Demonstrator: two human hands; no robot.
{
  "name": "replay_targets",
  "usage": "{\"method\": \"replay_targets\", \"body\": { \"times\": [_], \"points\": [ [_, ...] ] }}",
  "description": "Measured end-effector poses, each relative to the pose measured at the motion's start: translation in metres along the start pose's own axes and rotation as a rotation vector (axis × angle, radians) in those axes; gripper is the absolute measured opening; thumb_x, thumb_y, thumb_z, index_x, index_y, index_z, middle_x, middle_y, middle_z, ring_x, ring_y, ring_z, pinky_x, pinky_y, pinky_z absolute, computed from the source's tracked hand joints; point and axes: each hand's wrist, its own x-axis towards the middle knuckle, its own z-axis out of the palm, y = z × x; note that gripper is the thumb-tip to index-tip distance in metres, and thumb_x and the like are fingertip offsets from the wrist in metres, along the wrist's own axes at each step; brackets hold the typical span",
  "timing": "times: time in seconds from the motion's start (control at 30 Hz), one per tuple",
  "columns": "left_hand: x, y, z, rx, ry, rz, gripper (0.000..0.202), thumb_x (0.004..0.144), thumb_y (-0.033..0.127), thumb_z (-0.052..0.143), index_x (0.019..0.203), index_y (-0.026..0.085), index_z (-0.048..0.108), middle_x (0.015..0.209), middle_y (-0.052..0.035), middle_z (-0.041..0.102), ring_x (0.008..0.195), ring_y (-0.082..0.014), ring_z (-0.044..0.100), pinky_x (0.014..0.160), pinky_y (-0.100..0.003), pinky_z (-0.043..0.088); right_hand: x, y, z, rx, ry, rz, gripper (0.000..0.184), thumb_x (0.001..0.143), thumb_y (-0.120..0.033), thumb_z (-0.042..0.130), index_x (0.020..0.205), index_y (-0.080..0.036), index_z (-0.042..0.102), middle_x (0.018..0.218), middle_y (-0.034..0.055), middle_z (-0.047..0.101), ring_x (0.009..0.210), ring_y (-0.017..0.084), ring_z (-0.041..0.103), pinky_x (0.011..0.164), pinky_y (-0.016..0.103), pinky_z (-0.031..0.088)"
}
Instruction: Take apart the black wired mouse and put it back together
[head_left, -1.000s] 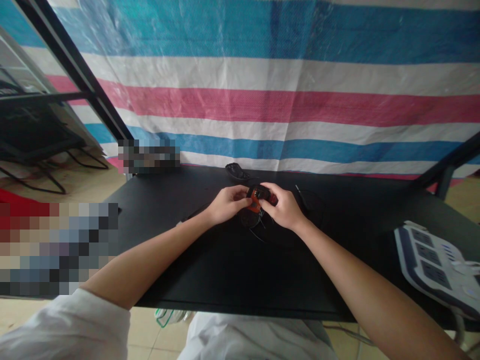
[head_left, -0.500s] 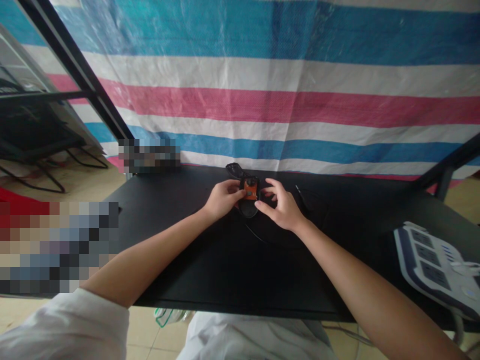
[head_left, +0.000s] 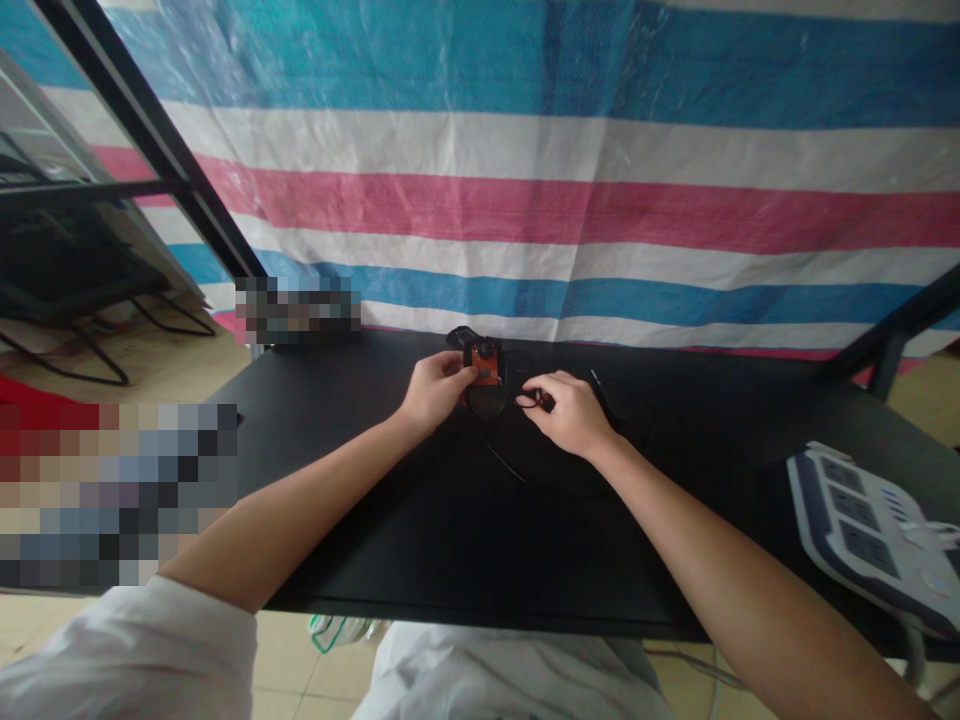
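Note:
An opened black computer mouse [head_left: 485,372] with an orange circuit board sits over the table, its dark top shell [head_left: 463,336] tilted up behind it. My left hand [head_left: 435,388] is closed on the mouse's left side, thumb at the edge of the board. Just to the right, my right hand [head_left: 566,412] is closed with its fingertips together on a thin black cable [head_left: 532,402], apart from the mouse. More cable [head_left: 510,466] curves across the tabletop below. A slim screwdriver-like tool with a bright tip [head_left: 597,381] lies behind my right hand, partly lost against the black surface.
The black table [head_left: 480,560] stretches to both sides. A white and grey power strip [head_left: 862,520] with a plug lies at the right. Blurred-out items [head_left: 298,310] stand at the back left. A striped plastic sheet [head_left: 510,210] hangs behind, between dark metal posts.
My left hand has shifted the mouse slightly left and away from me. My right hand has drawn off the mouse, and its spread fingers have closed on the cable.

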Motion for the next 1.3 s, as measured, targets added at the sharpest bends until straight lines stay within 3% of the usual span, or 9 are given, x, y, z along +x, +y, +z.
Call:
{"method": "replay_targets", "body": {
  "times": [0.13,0.3,0.43,0.57,0.63,0.73,0.83,0.97,1.3],
  "points": [
    [-0.002,0.006,0.0,0.112,-0.023,-0.081,0.015,0.065,0.02,0.065,0.077,0.012,0.071,0.066,-0.0045,0.069,0.043,-0.0112,0.052,0.038,-0.022,0.038,0.003,0.003,-0.006,-0.209,0.06,0.004,0.008,0.081,-0.021,0.062,0.075,-0.02,0.066,0.068,0.0042,0.06,0.074,0.021,0.056,0.069,0.033,0.044],
    [-0.002,0.006,-0.004,0.338,-0.139,-0.175,0.013,0.068,0.017,0.063,0.076,0.011,0.07,0.058,-0.0016,0.064,0.037,-0.008,0.044,0.036,-0.021,0.033,0.003,0.005,-0.012,-0.357,0.067,0.014,0.009,0.075,-0.013,0.06,0.07,-0.02,0.064,0.077,0.007,0.059,0.08,0.022,0.052,0.072,0.034,0.043],
    [-0.004,0.007,-0.003,0.374,-0.181,-0.167,0.013,0.07,0.017,0.061,0.078,0.011,0.07,0.059,-0.0015,0.064,0.039,-0.0081,0.045,0.037,-0.021,0.036,0.0,0.004,-0.016,-0.328,-0.081,-0.081,0.009,0.067,-0.015,0.067,0.076,-0.019,0.067,0.098,0.011,0.062,0.096,0.027,0.052,0.08,0.039,0.043],
    [-0.007,0.012,0.001,0.325,-0.15,-0.159,0.011,0.07,0.015,0.061,0.078,0.011,0.068,0.064,-0.0018,0.065,0.042,-0.0091,0.049,0.04,-0.022,0.041,-0.002,-0.003,-0.018,-0.239,-0.214,-0.257,0.023,0.067,-0.021,0.073,0.089,-0.017,0.069,0.121,0.0144,0.061,0.12,0.033,0.046,0.093,0.046,0.037],
    [-0.007,0.013,0.003,0.302,-0.129,-0.156,0.01,0.069,0.016,0.062,0.078,0.012,0.066,0.065,-0.0016,0.066,0.043,-0.009,0.05,0.041,-0.022,0.041,-0.002,-0.008,-0.018,-0.19,-0.228,-0.311,0.022,0.071,-0.027,0.073,0.09,-0.017,0.069,0.11,0.0129,0.067,0.115,0.031,0.051,0.094,0.046,0.034],
    [-0.006,0.009,0.002,0.291,-0.127,-0.121,0.014,0.069,0.02,0.064,0.08,0.012,0.065,0.067,-0.0013,0.066,0.044,-0.0086,0.049,0.041,-0.021,0.039,-0.001,-0.013,-0.014,-0.177,-0.24,-0.353,0.013,0.082,-0.028,0.067,0.076,-0.017,0.066,0.081,0.0071,0.069,0.089,0.022,0.06,0.09,0.041,0.035],
    [-0.003,0.0,-0.001,0.305,-0.123,-0.045,0.018,0.068,0.023,0.064,0.083,0.013,0.063,0.072,-0.0017,0.068,0.053,-0.0113,0.056,0.049,-0.023,0.045,0.0,-0.014,-0.01,-0.203,-0.245,-0.385,0.02,0.086,-0.023,0.062,0.067,-0.017,0.062,0.066,0.0034,0.065,0.069,0.016,0.056,0.083,0.035,0.037],
    [-0.001,-0.008,-0.003,0.279,-0.12,0.026,0.022,0.066,0.022,0.063,0.087,0.015,0.06,0.083,-0.0052,0.072,0.078,-0.0193,0.068,0.07,-0.03,0.054,0.0,-0.013,-0.01,-0.198,-0.169,-0.383,0.023,0.088,-0.021,0.058,0.066,-0.017,0.06,0.062,0.0022,0.062,0.062,0.015,0.053,0.073,0.031,0.038],
    [-0.005,-0.007,-0.002,0.377,-0.21,0.109,0.029,0.069,0.025,0.053,0.097,0.016,0.056,0.089,-0.0061,0.071,0.081,-0.0217,0.067,0.072,-0.034,0.053,0.001,-0.007,-0.009,-0.256,0.016,-0.318,0.019,0.092,-0.022,0.052,0.079,-0.017,0.064,0.067,0.004,0.065,0.066,0.017,0.057,0.073,0.033,0.04]
  ]
}}
